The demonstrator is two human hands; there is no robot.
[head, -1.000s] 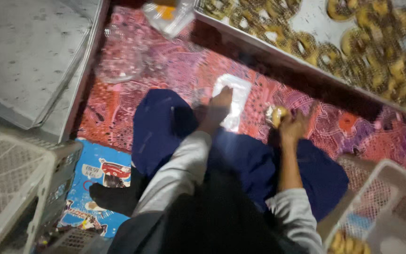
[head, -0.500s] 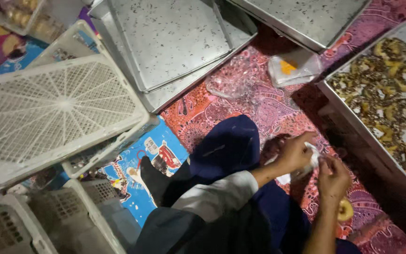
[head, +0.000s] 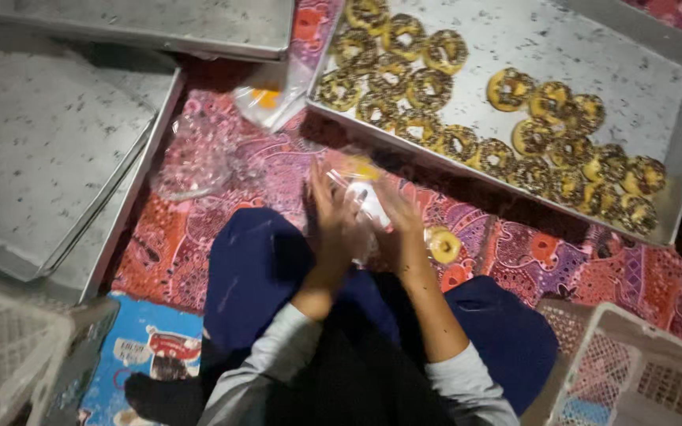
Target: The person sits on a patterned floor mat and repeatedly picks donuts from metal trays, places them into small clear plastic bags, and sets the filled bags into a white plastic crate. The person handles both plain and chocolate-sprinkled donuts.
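We hold a clear plastic bag (head: pixel 365 201) between our left hand (head: pixel 333 225) and right hand (head: pixel 396 229), each grip closed on it. 1 ring-shaped pastry (head: pixel 444 244) lies just beside our right hand on the patterned cloth (head: pixel 530 252).

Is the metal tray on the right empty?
No, the metal tray holds many ring-shaped donuts with dark speckled topping.

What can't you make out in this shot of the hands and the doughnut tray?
- Head view: the clear plastic bag between the left hand and right hand is motion-blurred; its contents are unreadable.
- Both hands' fingers: blurred, so the grip is unclear.
- Doughnut tray: top edge cut off by the frame.
- White crate: cut off at the bottom right corner.
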